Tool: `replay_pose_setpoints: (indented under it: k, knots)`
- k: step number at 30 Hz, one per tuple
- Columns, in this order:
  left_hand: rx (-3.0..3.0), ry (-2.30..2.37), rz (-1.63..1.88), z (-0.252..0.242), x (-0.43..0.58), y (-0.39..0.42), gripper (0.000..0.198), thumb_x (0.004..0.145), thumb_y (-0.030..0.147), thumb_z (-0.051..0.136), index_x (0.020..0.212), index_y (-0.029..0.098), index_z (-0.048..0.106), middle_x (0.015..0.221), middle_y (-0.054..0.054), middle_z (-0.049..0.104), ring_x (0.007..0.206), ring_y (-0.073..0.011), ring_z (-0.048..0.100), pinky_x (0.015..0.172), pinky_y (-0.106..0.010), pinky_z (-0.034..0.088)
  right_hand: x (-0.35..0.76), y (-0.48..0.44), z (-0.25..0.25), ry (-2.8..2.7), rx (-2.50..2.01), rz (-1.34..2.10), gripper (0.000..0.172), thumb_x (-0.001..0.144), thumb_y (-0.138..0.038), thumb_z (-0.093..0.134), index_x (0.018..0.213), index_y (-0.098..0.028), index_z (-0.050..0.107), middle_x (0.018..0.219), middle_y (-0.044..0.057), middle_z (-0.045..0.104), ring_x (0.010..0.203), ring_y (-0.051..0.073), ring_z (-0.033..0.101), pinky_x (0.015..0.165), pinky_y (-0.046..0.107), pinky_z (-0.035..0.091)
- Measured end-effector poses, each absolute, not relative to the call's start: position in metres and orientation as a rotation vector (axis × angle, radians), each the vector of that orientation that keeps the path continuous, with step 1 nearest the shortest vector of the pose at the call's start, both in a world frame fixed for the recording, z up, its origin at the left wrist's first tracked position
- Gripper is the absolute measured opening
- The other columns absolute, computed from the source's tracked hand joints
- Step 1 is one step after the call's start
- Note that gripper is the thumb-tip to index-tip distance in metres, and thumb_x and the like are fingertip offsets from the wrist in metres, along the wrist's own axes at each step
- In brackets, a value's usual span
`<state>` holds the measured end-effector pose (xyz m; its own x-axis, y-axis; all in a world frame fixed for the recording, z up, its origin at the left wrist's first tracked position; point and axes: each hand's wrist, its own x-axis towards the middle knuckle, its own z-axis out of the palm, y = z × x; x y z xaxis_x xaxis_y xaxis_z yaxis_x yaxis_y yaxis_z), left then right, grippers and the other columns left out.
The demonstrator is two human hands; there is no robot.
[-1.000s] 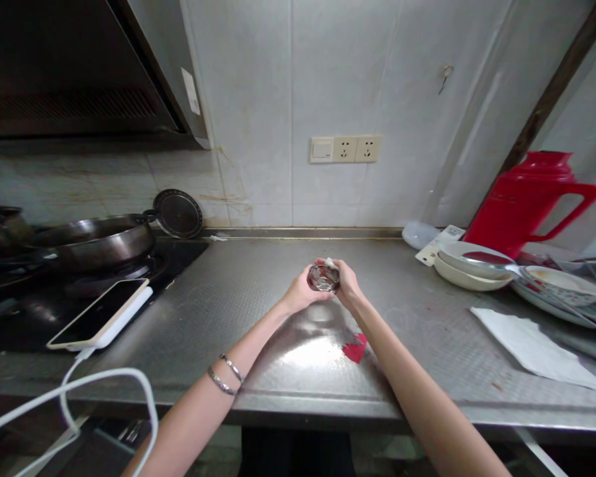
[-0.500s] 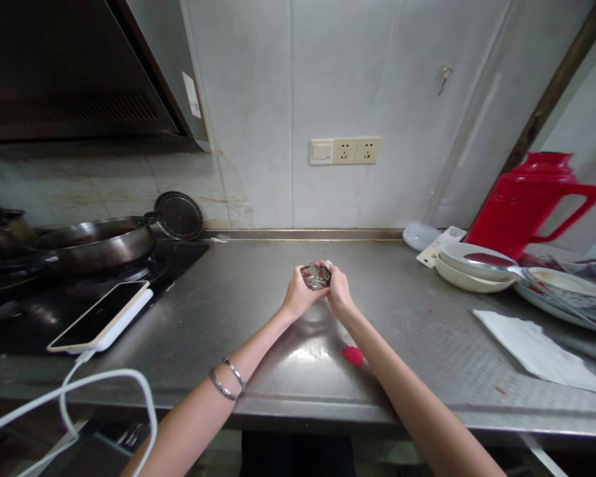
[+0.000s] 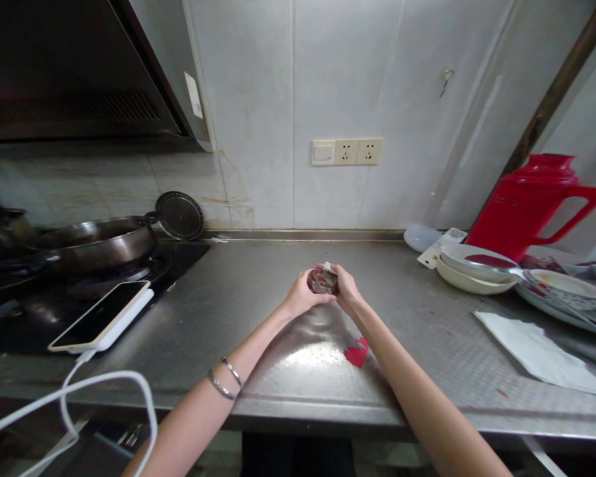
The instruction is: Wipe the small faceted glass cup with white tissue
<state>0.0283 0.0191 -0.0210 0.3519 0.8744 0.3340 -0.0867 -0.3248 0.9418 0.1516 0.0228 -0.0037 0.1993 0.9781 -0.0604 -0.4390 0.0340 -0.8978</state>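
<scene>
My left hand (image 3: pixel 301 297) wraps round the side of a small, round, see-through vessel that looks like a glass (image 3: pixel 320 283). Its round face is turned toward me and shows grey and reddish tones. From the other side, my right hand (image 3: pixel 348 289) has its fingers closed at the rim. A small white wad (image 3: pixel 329 267), perhaps tissue, pokes out by those fingers. Both hands are over the middle of the steel counter (image 3: pixel 258 285). A flat, jagged red piece (image 3: pixel 356 353) lies on the counter beside my right forearm; its material is unclear.
On the left are a phone (image 3: pixel 102 315) with a white cable (image 3: pixel 129 374), a pan (image 3: pixel 99 242) on the stove and an upright dark disc (image 3: pixel 180 216). To the right are stacked bowls (image 3: pixel 469 281), a red thermos (image 3: pixel 531 205) and a white paper sheet (image 3: pixel 541 354).
Both hands and the glass have shifted slightly right, and the glass has turned. The white wad shows more at its rim. The red piece now shows a different, jagged outline.
</scene>
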Motion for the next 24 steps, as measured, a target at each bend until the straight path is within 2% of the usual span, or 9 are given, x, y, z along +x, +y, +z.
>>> replay_pose_setpoints:
  k: [8,12,15,17,19,21,24]
  knots:
    - [1.687,1.076,1.305,-0.017,0.029,0.010,0.076,0.046,0.035,0.088,0.106,0.015,0.045,0.102,-0.010,0.060,0.091,-0.0220,0.061,0.085,-0.039,0.048,0.144,0.020,-0.011,-0.737,-0.989,1.126,0.024,0.074,-0.035,0.053,0.074,-0.018,0.069,0.071,0.000,0.071,0.075,0.018,0.064,0.069,0.025,0.049]
    - [1.678,1.187,1.436,-0.017,0.032,0.009,0.076,0.047,0.034,0.087,0.108,0.016,0.045,0.100,-0.009,0.060,0.094,-0.0232,0.060,0.088,-0.040,0.047,0.140,0.018,-0.015,-0.763,-0.970,1.092,0.024,0.074,-0.037,0.054,0.075,-0.019,0.069,0.072,-0.001,0.070,0.077,0.017,0.063,0.070,0.023,0.048]
    - [1.595,1.180,1.435,-0.021,0.033,0.012,0.087,0.044,0.034,0.088,0.117,0.016,0.045,0.109,-0.013,0.060,0.104,-0.0269,0.059,0.095,-0.044,0.043,0.139,0.020,-0.015,-0.749,-0.971,1.095,0.023,0.073,-0.035,0.054,0.076,-0.019,0.070,0.071,-0.002,0.070,0.076,0.017,0.063,0.069,0.022,0.047]
    - [1.553,1.073,1.356,-0.024,0.032,0.015,0.101,0.044,0.034,0.089,0.129,0.016,0.038,0.119,-0.016,0.057,0.112,-0.0284,0.056,0.101,-0.045,0.040,0.142,0.023,-0.013,-0.725,-0.983,1.108,0.024,0.073,-0.033,0.052,0.078,-0.018,0.070,0.070,-0.001,0.070,0.074,0.017,0.063,0.067,0.023,0.048]
    - [1.523,0.917,1.242,-0.026,0.031,0.018,0.109,0.049,0.032,0.087,0.139,0.016,0.027,0.125,-0.016,0.056,0.117,-0.0275,0.054,0.104,-0.044,0.038,0.147,0.025,-0.011,-0.699,-0.997,1.129,0.025,0.073,-0.031,0.050,0.080,-0.018,0.070,0.069,-0.001,0.070,0.070,0.017,0.063,0.064,0.023,0.048]
    - [1.504,0.813,1.159,-0.025,0.030,0.019,0.109,0.054,0.030,0.085,0.142,0.015,0.023,0.127,-0.016,0.056,0.119,-0.0266,0.054,0.106,-0.044,0.037,0.151,0.026,-0.008,-0.683,-1.003,1.158,0.027,0.073,-0.028,0.046,0.080,-0.018,0.070,0.067,0.000,0.070,0.066,0.017,0.062,0.061,0.024,0.048]
    - [1.488,0.830,1.167,-0.021,0.030,0.018,0.102,0.048,0.024,0.088,0.135,0.012,0.035,0.123,-0.016,0.058,0.116,-0.0281,0.055,0.105,-0.044,0.039,0.151,0.023,-0.004,-0.687,-0.991,1.203,0.029,0.073,-0.027,0.045,0.081,-0.017,0.071,0.067,0.002,0.071,0.064,0.018,0.063,0.061,0.027,0.049]
